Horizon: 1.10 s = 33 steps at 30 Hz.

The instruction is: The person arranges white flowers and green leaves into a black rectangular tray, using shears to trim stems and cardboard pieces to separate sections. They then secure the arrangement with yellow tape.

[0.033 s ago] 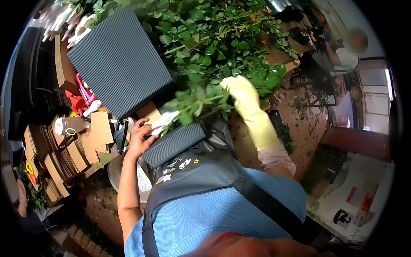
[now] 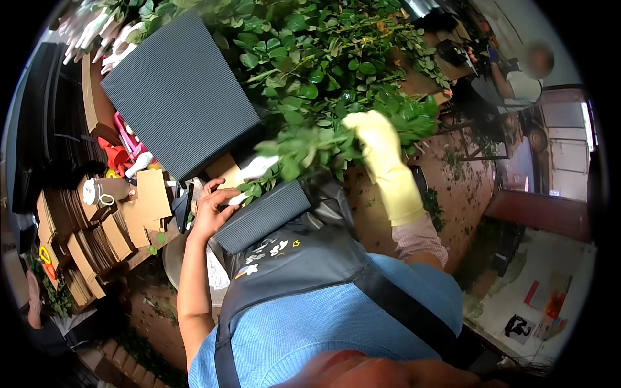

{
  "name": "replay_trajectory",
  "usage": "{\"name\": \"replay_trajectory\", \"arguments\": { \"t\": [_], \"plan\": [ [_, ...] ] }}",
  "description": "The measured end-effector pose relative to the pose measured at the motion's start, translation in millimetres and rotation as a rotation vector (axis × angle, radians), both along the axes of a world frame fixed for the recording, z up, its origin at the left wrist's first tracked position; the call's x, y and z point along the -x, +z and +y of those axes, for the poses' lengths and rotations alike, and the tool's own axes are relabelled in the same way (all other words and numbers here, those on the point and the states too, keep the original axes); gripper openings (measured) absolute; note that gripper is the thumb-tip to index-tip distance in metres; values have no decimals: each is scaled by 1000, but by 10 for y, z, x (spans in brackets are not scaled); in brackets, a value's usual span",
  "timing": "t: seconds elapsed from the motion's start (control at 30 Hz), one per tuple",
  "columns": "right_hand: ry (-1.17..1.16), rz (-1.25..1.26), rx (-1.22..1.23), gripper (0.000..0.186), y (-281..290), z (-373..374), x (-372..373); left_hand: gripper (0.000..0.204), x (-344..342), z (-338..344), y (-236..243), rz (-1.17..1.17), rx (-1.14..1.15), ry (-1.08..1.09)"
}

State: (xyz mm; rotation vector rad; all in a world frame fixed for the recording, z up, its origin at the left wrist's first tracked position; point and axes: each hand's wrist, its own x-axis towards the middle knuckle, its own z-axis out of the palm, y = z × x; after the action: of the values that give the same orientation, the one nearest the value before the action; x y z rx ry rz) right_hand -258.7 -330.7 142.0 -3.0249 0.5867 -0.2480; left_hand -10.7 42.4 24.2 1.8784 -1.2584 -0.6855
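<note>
My right hand (image 2: 374, 136), in a long pale yellow rubber glove, is closed around leafy green flower stems (image 2: 317, 145). Motion blurs these stems. Their near end carries a white-wrapped flower head (image 2: 257, 168), also blurred. My bare left hand (image 2: 212, 210) pinches a small white-wrapped flower head (image 2: 238, 199) with leaves beside it, between thumb and fingers. Just below my left fingers, a narrow dark grey corrugated cardboard piece (image 2: 265, 218) lies against my black apron (image 2: 291, 249). A large corrugated grey board (image 2: 181, 97) stands beyond my left hand.
Heaped leafy stems (image 2: 323, 58) cover the far side. At left are stacked brown cardboard pieces (image 2: 116, 236), a lidded cup (image 2: 105, 190), and red and pink tools (image 2: 116, 155). Leaves litter the floor (image 2: 462, 165). Another person (image 2: 522, 84) stands far right.
My right hand has shifted slightly right and away, drawing the stems and their white-wrapped head along. My left hand has stayed in place.
</note>
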Motion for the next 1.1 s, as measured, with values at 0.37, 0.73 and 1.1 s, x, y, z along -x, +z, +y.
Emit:
{"name": "replay_trajectory", "arguments": {
  "t": [0.37,0.73,1.1],
  "plan": [
    [-228,-530,-1195,31,691,123,-222,20,25,-93,258,-73,-62,-55],
    [148,1089,-168,29,-235,545,-1003,63,127,23,-126,240,146,145],
    [255,603,-1049,56,-505,-276,-585,52,171,-6,6,202,47,162]
  ]
}}
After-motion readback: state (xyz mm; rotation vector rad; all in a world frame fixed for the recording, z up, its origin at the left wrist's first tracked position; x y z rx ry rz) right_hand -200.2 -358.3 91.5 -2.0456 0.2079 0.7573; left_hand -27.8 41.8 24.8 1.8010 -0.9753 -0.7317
